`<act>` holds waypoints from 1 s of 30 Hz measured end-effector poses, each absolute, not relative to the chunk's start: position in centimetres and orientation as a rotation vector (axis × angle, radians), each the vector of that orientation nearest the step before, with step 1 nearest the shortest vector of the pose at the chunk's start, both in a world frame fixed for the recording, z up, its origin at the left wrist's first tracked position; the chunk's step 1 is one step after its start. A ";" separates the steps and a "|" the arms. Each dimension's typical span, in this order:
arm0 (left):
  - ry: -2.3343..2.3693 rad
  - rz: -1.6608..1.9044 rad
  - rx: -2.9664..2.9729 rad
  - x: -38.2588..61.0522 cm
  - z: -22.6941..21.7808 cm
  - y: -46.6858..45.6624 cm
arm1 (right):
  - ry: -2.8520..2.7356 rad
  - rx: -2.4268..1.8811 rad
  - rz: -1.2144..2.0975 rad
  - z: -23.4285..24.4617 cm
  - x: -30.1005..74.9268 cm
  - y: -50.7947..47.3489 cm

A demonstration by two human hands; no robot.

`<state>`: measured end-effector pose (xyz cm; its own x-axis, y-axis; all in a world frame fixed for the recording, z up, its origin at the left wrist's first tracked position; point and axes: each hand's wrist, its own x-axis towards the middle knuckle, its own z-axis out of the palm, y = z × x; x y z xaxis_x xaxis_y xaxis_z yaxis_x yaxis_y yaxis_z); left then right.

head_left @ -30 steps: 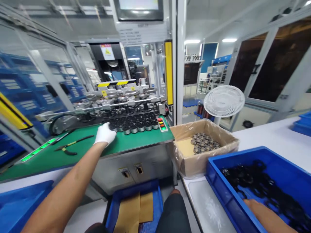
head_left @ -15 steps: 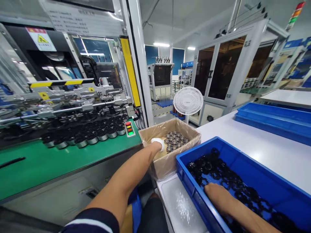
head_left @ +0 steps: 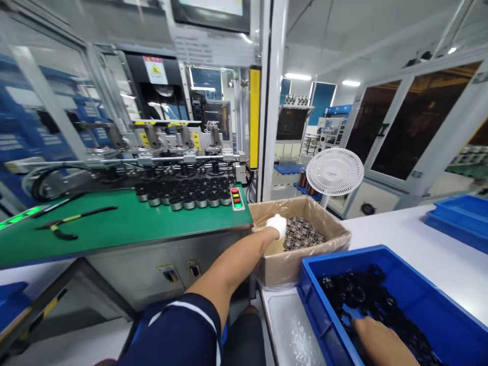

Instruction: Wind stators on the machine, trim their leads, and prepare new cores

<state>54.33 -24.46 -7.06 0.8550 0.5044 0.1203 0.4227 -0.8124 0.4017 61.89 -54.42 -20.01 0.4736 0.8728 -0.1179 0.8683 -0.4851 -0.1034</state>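
My left hand (head_left: pixel 277 225), in a white glove, reaches over the near rim of a plastic-lined cardboard box (head_left: pixel 305 259) and sits beside a pile of small wound metal parts (head_left: pixel 301 233). Its fingers are hidden behind the box rim. My right hand (head_left: pixel 375 338) is bare and rests inside a blue bin (head_left: pixel 430 284) among several black ring-shaped parts (head_left: pixel 366 295). Its fingers are buried in the parts.
A green bench (head_left: pixel 125 223) on the left carries rows of round black parts (head_left: pixel 186 193), a button panel (head_left: pixel 236 198) and pliers (head_left: pixel 72 219). A white fan (head_left: pixel 334 172) stands behind the box. Another blue tray (head_left: pixel 457 218) lies at far right on the white table (head_left: pixel 400 239).
My left hand left the parts on the green bench a second ago and swung right into the cardboard box, where it stays. My view has panned back left. My right hand stays in the bin.
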 end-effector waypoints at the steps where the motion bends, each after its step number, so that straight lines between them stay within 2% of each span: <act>1: 0.657 0.363 2.616 54.0 -6.6 -24.7 | -1.589 -2.640 0.253 -19.9 62.3 -54.5; 3: 0.551 0.494 2.497 52.4 -6.0 -25.5 | -1.579 -2.593 0.184 -18.9 62.9 -54.5; 6: 0.355 0.646 2.316 47.6 -6.5 -28.1 | -1.494 -2.373 -0.233 -15.4 61.9 -53.9; 9: 0.140 0.562 2.019 41.8 -8.7 -31.2 | -1.392 -1.965 -0.533 -11.0 58.0 -53.0; 12: -0.002 0.292 1.374 37.8 -10.9 -33.4 | -1.396 -1.746 -0.410 -8.1 53.2 -52.3; 15: 0.000 0.162 1.134 36.6 -12.1 -34.7 | -1.427 -1.647 -0.328 -7.4 50.0 -51.9; 24: -0.142 0.119 1.066 36.9 -12.6 -36.8 | -1.515 -1.570 -0.354 -8.2 48.2 -52.7; 30: -0.139 0.151 1.258 37.0 -12.8 -38.4 | -1.543 -1.618 -0.387 -8.7 48.3 -53.0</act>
<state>36.98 -38.42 -12.77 0.9816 0.0373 0.1875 -0.1899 0.3004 0.9347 48.26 -53.01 -8.70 0.1925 0.6662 0.7205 0.9273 0.1168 -0.3557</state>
